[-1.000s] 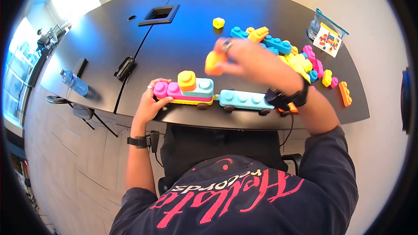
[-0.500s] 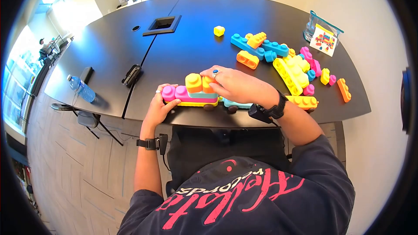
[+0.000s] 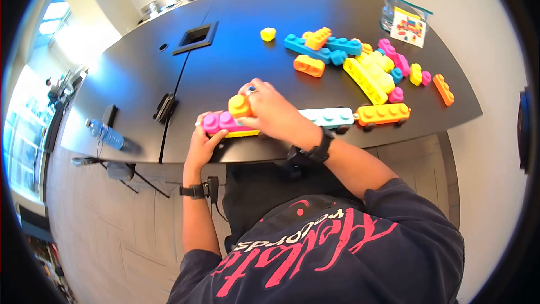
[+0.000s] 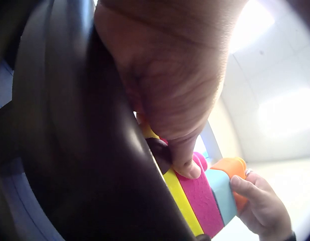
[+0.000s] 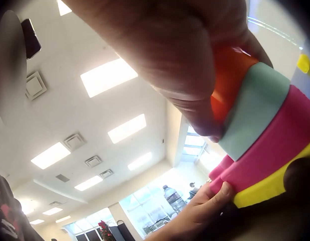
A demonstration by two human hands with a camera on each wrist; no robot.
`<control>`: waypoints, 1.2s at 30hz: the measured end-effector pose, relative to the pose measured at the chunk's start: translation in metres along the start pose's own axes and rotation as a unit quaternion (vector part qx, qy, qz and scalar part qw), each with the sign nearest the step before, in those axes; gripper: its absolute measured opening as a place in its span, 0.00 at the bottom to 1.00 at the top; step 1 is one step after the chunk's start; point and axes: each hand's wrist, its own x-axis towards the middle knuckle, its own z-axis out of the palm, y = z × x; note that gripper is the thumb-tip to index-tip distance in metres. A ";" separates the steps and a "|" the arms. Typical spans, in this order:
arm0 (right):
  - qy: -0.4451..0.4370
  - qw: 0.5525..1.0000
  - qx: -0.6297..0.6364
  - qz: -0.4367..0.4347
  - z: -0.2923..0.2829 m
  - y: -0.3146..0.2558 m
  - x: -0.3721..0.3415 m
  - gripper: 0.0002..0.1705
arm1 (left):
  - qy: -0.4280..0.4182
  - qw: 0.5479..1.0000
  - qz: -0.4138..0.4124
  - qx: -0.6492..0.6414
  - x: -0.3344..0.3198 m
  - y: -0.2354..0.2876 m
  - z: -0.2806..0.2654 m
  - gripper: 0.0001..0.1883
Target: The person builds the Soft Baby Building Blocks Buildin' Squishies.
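Shirt (image 3: 349,242), lower frame: "records" readable, upside down. Right grip (image 3: 270,107) pinches orange block (image 5: 229,83); left grip (image 3: 201,145) holds pink block (image 3: 216,124). Card (image 3: 409,28) by pouch (image 3: 387,16), upper right.

a water bottle (image 3: 107,134) stands near the left edge of the dark bench (image 3: 135,79), just beside a slim black object (image 3: 111,116); a square black-framed opening (image 3: 197,35) sits farther back, a chair (image 3: 121,170) below.
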 end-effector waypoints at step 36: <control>-0.003 0.962 -0.247 0.117 -0.127 0.072 -0.141 0.39 | 0.070 0.996 -0.008 -0.048 -0.019 -0.035 -0.033 0.41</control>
